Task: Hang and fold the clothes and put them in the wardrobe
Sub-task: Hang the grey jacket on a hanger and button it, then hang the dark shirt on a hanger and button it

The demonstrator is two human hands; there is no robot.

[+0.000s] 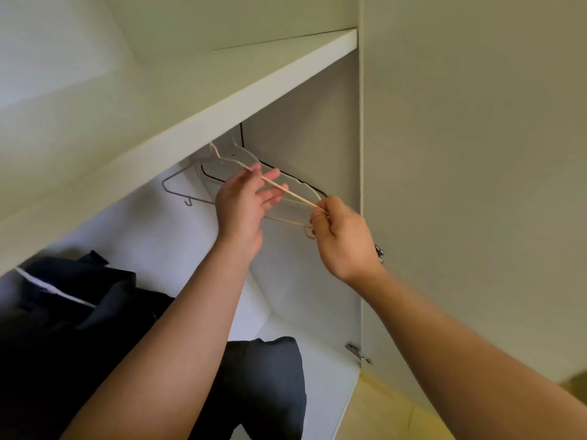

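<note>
Head view: your right hand (343,239) pinches the low end of the thin beige hanger (290,192). Your left hand (243,204) pinches its arm higher up, other fingers loose, likely to free it from the other hangers (295,182) just beyond your fingers. Dark navy clothes (79,312) lie below your left forearm. The white shelf (254,90) hides the rail.

The shelf (254,100) caps the compartment from upper right to mid left. Just under it, at centre, the hangers (235,155) crowd together, and a beige hanger (279,186) slants across them. Dark clothes (79,312) fill the lower left. Open room lies at lower centre-right, along the wardrobe side wall (311,274).
</note>
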